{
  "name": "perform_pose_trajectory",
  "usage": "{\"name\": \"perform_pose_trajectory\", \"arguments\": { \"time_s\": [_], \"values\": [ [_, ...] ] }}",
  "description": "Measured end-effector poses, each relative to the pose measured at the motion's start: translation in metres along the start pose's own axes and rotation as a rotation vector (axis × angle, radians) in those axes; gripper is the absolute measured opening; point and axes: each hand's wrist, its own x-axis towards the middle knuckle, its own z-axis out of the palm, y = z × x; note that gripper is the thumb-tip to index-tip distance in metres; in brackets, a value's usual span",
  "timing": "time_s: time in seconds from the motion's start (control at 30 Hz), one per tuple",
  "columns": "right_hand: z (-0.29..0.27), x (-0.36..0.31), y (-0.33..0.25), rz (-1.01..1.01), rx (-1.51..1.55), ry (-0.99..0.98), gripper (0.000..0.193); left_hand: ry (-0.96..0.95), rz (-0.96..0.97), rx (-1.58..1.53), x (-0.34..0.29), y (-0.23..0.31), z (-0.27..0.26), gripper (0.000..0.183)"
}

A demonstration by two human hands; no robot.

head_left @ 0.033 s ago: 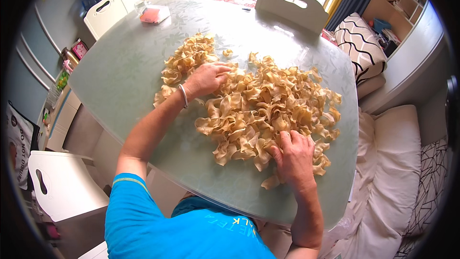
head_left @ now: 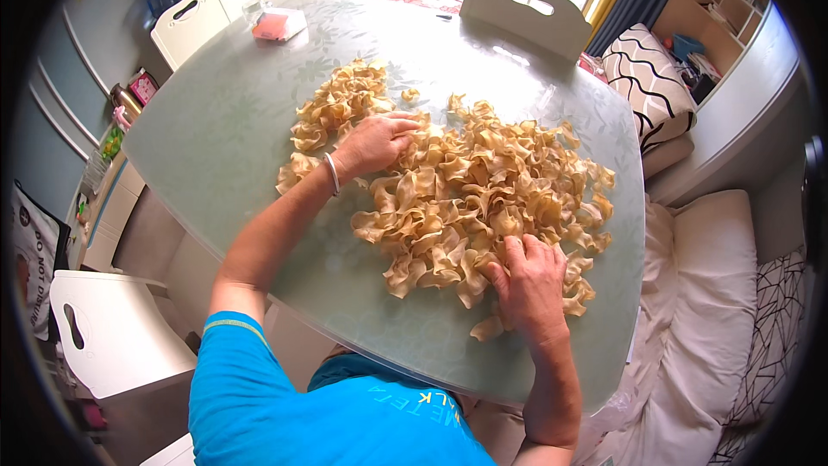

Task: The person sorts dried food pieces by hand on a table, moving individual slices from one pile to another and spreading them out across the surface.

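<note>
Dried, curled, tan slices lie heaped on the glass-topped table. A large pile point(head_left: 483, 173) spreads over the middle and right; a smaller pile point(head_left: 341, 99) sits farther left. My left hand point(head_left: 377, 142), with a white bangle at its wrist, lies between the two piles. Its fingers stretch rightward, tips touching slices at the large pile's left edge. At the near right edge of that pile rests my right hand point(head_left: 530, 286), thumb apart from the bent fingers. The fingertips press among the slices and are partly hidden. Neither hand visibly lifts a slice.
The pale table point(head_left: 216, 138) has a rounded edge. A box with pink contents point(head_left: 279, 25) stands at its far left. White chairs surround it, one at the near left point(head_left: 121, 332) and one at the far side point(head_left: 524, 17). A cushioned seat point(head_left: 703, 293) lies along the right.
</note>
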Motion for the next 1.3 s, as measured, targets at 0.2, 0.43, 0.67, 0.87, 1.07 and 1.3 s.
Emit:
{"name": "perform_pose_trajectory", "arguments": {
  "time_s": [0.2, 0.43, 0.67, 0.87, 1.07, 1.3],
  "values": [
    [0.003, 0.002, -0.002, -0.065, 0.055, 0.028, 0.049, 0.073, 0.105, -0.145, -0.015, 0.016, 0.013, 0.036],
    [0.004, -0.002, -0.019, -0.196, 0.076, 0.078, 0.053, 0.238, 0.160, -0.120, -0.017, 0.013, 0.015, 0.044],
    [-0.002, -0.006, -0.032, -0.264, -0.010, 0.074, 0.047, 0.230, -0.063, -0.044, -0.019, 0.020, 0.009, 0.038],
    [-0.002, -0.011, -0.046, -0.275, 0.034, 0.064, 0.050, 0.018, -0.023, 0.085, -0.017, 0.011, 0.001, 0.038],
    [0.007, -0.014, -0.056, -0.387, 0.064, -0.034, 0.058, -0.016, 0.108, 0.052, -0.006, 0.002, 0.017, 0.043],
    [0.012, -0.008, -0.046, -0.284, -0.043, -0.021, 0.062, 0.202, 0.117, 0.071, 0.003, 0.004, 0.028, 0.043]
  ]
}}
